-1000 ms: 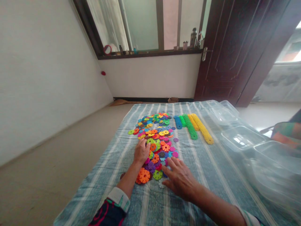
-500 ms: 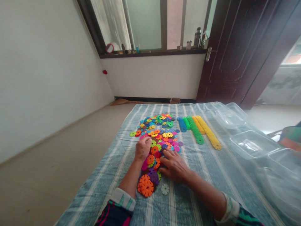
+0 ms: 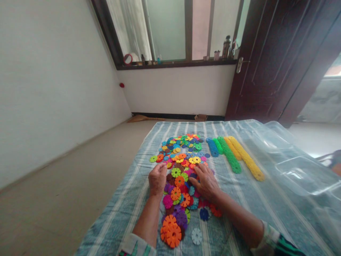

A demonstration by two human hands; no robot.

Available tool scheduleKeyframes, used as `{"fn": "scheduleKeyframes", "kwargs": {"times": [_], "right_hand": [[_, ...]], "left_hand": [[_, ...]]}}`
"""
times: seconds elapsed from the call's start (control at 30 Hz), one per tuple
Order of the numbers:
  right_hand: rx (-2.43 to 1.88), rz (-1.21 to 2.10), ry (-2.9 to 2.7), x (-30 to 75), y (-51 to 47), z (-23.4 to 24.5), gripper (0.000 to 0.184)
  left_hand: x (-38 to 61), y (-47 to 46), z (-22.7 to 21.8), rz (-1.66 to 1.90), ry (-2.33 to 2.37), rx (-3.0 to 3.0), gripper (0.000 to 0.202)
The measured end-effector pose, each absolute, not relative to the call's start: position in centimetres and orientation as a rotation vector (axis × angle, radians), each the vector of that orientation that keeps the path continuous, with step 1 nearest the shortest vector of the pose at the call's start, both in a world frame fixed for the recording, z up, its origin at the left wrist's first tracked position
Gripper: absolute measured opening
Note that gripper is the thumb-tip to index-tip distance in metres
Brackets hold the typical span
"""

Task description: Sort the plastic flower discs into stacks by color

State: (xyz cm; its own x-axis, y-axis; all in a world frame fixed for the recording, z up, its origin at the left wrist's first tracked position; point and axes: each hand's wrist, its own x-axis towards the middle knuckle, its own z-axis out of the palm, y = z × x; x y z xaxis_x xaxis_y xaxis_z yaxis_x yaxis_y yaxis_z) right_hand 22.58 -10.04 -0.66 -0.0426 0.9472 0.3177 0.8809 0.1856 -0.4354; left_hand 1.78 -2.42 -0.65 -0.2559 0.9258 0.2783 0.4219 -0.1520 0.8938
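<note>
A long heap of colourful notched plastic discs (image 3: 176,193) runs down the cloth-covered table, in orange, purple, pink, green, blue and other colours. My left hand (image 3: 157,179) is at the left side of the heap, its fingers curled together; whatever may be inside them is hidden. On the other side, my right hand (image 3: 207,183) reaches over the discs with its fingers stretched out and parted, fingertips on the pile. A pale grey disc (image 3: 196,236) lies apart near the front, and a dark blue disc (image 3: 204,214) rests below my right hand.
Rows of joined discs lie right of the heap: a blue row (image 3: 212,148), a green row (image 3: 229,156) and a yellow row (image 3: 247,160). Clear plastic containers (image 3: 306,176) stand along the right side. The striped tablecloth (image 3: 119,209) drops off at the left edge.
My right hand has shifted up the heap, uncovering more discs below it. My left hand has moved slightly left and away from the discs. The view has tilted a little.
</note>
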Motion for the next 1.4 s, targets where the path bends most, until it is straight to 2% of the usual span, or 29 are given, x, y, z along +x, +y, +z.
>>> {"fn": "scheduleKeyframes", "kwargs": {"times": [0.1, 0.27, 0.37, 0.5, 0.8, 1.03, 1.27, 1.33, 1.4], "right_hand": [[-1.624, 0.2, -1.988, 21.3, -10.0, -0.7, 0.041], [-1.485, 0.283, -2.031, 20.6, -10.1, 0.1, 0.021], [-1.479, 0.232, -2.032, 21.2, -9.4, 0.9, 0.018], [-1.734, 0.168, -1.98, 22.0, -8.6, 1.8, 0.022], [-1.895, 0.123, -2.042, 22.3, -3.9, 4.7, 0.039], [-2.087, -0.031, -1.992, 23.3, 4.7, 5.3, 0.031], [-2.041, -0.122, -2.069, 22.5, 6.2, 3.9, 0.022], [-2.005, -0.196, -2.1, 22.2, 5.7, 4.2, 0.029], [-1.969, -0.272, -2.112, 21.9, 5.1, 4.6, 0.046]], "left_hand": [[1.8, -2.5, -0.4, 1.402, 1.65, 1.513, 0.031], [1.8, -2.7, -0.3, 1.398, 1.646, 1.5, 0.031], [1.7, -2.6, -0.4, 1.395, 1.651, 1.492, 0.031], [1.7, -2.4, -0.5, 1.384, 1.658, 1.507, 0.031], [1.7, -2.5, -0.2, 1.369, 1.694, 1.57, 0.028], [1.5, -2.6, -0.1, 1.365, 1.692, 1.6, 0.027], [1.3, -2.4, -0.4, 1.374, 1.674, 1.617, 0.027], [1.3, -2.2, -0.4, 1.359, 1.682, 1.61, 0.028], [1.3, -2.0, -0.4, 1.347, 1.681, 1.604, 0.029]]}}
